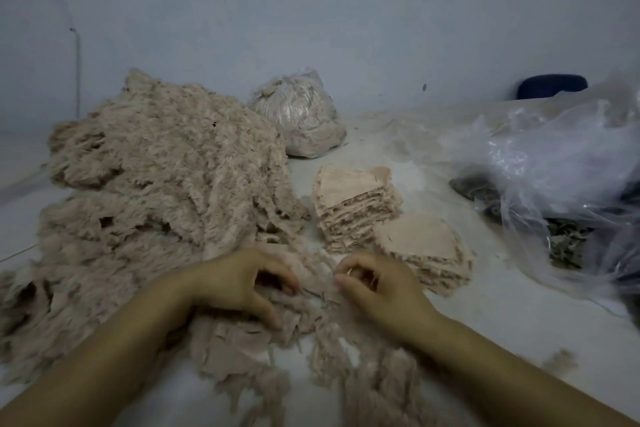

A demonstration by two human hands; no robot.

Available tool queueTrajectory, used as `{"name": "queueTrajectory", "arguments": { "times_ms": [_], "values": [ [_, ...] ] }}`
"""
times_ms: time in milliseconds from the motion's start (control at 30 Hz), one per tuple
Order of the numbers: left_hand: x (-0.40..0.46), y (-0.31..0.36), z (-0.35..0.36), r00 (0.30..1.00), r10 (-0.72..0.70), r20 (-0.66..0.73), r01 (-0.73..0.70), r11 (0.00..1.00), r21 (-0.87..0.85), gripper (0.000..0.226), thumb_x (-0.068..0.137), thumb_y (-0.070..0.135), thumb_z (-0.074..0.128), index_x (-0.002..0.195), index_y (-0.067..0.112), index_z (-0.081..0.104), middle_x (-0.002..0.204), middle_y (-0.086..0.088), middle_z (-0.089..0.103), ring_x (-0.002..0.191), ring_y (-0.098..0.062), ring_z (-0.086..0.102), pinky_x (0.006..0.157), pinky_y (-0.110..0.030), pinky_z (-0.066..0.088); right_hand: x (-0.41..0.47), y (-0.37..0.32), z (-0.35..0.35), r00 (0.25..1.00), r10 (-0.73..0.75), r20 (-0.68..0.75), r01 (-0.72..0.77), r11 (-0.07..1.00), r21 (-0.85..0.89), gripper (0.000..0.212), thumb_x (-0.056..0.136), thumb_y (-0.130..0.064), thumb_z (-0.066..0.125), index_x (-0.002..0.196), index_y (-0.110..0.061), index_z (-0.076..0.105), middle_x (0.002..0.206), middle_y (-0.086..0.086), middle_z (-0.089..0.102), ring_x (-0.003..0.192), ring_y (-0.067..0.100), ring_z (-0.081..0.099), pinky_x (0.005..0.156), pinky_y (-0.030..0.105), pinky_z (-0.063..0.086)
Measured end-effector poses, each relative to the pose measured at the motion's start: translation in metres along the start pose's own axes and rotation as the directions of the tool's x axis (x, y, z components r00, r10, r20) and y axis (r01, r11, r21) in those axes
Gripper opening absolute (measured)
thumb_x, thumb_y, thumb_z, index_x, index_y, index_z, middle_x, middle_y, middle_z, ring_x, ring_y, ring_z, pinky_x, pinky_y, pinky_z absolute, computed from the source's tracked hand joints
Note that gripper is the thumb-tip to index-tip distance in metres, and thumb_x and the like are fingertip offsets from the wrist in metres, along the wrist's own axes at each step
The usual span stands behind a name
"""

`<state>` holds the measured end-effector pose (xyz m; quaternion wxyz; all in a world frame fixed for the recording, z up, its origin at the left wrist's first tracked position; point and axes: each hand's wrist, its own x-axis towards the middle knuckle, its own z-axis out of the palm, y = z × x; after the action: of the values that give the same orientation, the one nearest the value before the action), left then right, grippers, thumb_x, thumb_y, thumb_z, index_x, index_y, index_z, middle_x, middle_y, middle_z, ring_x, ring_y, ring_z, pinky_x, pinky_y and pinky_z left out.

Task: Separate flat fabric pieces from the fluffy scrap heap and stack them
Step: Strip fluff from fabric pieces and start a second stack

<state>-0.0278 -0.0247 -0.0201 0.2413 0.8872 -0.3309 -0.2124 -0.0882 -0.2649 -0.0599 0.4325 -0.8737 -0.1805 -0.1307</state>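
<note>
A big heap of fluffy beige scrap point(159, 184) covers the left half of the white surface and trails down to the front. My left hand point(239, 284) and my right hand point(377, 288) lie side by side on the heap's near edge, fingers curled into the fluffy scraps point(311, 295) between them. To the right stand two stacks of flat beige pieces: a taller stack point(356, 204) behind and a lower stack point(426, 253) just past my right hand.
A tied clear bag of beige scrap point(301, 114) sits at the back by the wall. Crumpled clear plastic bags point(554, 163) with dark material fill the right side. A dark blue object point(550, 85) stands behind them. White surface point(502, 315) shows at front right.
</note>
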Motion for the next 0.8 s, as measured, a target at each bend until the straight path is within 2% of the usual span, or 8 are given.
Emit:
{"name": "queueTrajectory", "arguments": {
  "times_ms": [100,233,367,467,533,600,667,800],
  "values": [
    [-0.002,-0.007,0.011,0.999,0.037,-0.008,-0.033,0.962,0.27,0.024,0.082,0.025,0.073,0.102,0.013,0.07,0.111,0.007,0.061,0.109,-0.008,0.053,0.093,-0.014,0.038,-0.016,0.001,0.014,0.941,-0.049,0.335,0.033,0.998,0.053,0.009,0.088,-0.026,0.068,0.092,-0.018,0.07,0.08,-0.008,0.06,0.069,-0.002,0.053,0.065,0.01,0.039],
    [0.0,-0.006,0.024,0.979,0.071,-0.191,-0.049,0.992,0.117,0.013,0.095,0.012,0.053,0.083,0.009,0.059,0.083,-0.003,0.058,0.076,-0.006,0.051,0.074,-0.024,0.04,-0.02,0.0,0.002,0.848,-0.005,0.53,0.032,0.999,-0.042,0.015,0.084,-0.033,0.072,0.073,-0.027,0.064,0.073,-0.013,0.056,0.064,-0.005,0.051,0.062,0.011,0.037],
    [0.013,0.014,0.038,0.92,0.138,-0.366,-0.165,0.985,-0.042,0.032,0.092,0.004,0.054,0.07,0.025,0.046,0.065,0.01,0.046,0.061,0.004,0.044,0.06,-0.013,0.032,-0.012,-0.006,-0.004,0.991,0.066,0.119,-0.063,0.998,-0.026,0.036,0.067,-0.047,0.082,0.079,-0.031,0.052,0.071,-0.017,0.053,0.064,-0.004,0.049,0.056,0.012,0.036],
    [0.028,0.031,0.048,0.898,0.178,-0.402,-0.234,0.968,-0.095,0.033,0.09,0.004,0.053,0.07,0.029,0.05,0.063,0.018,0.052,0.062,0.01,0.047,0.06,-0.009,0.034,-0.005,-0.011,0.005,0.997,0.069,0.039,-0.07,0.997,0.036,0.039,0.069,-0.039,0.083,0.095,-0.034,0.054,0.087,-0.017,0.054,0.072,-0.003,0.049,0.061,0.011,0.038],
    [0.033,0.032,0.047,0.9,0.162,-0.405,-0.245,0.956,-0.162,0.026,0.094,0.011,0.051,0.073,0.026,0.054,0.065,0.018,0.053,0.063,0.008,0.047,0.062,-0.012,0.035,0.001,-0.008,0.007,0.994,0.09,-0.063,-0.079,0.984,0.162,0.018,0.079,-0.028,0.076,0.083,-0.021,0.06,0.074,-0.013,0.055,0.064,0.0,0.047,0.059,0.014,0.036],
    [0.033,0.023,0.044,0.908,0.096,-0.407,-0.22,0.938,-0.268,0.021,0.096,0.029,0.051,0.08,0.018,0.058,0.073,0.013,0.056,0.068,0.002,0.049,0.067,-0.021,0.041,0.004,0.001,0.007,0.983,0.14,-0.12,-0.106,0.961,0.253,0.018,0.086,-0.017,0.07,0.072,-0.01,0.059,0.057,-0.015,0.051,0.054,-0.001,0.044,0.056,0.014,0.034],
    [0.029,0.007,0.043,0.927,0.061,-0.37,-0.16,0.956,-0.244,0.019,0.088,0.043,0.061,0.085,0.024,0.061,0.079,0.018,0.059,0.073,0.005,0.053,0.07,-0.015,0.043,0.004,0.007,0.008,0.973,0.176,-0.148,-0.129,0.95,0.286,0.023,0.088,-0.014,0.066,0.068,-0.01,0.056,0.05,-0.016,0.047,0.05,-0.001,0.041,0.052,0.012,0.032],
    [0.024,-0.021,0.043,0.895,0.052,-0.443,-0.124,0.983,-0.135,0.032,0.086,0.028,0.068,0.061,0.02,0.051,0.058,0.012,0.044,0.058,0.0,0.043,0.058,-0.021,0.034,0.009,0.016,0.001,0.913,0.246,-0.325,-0.111,0.918,0.381,0.028,0.09,-0.014,0.063,0.065,-0.011,0.051,0.054,-0.01,0.043,0.052,0.005,0.038,0.051,0.017,0.034]
  ]
}}
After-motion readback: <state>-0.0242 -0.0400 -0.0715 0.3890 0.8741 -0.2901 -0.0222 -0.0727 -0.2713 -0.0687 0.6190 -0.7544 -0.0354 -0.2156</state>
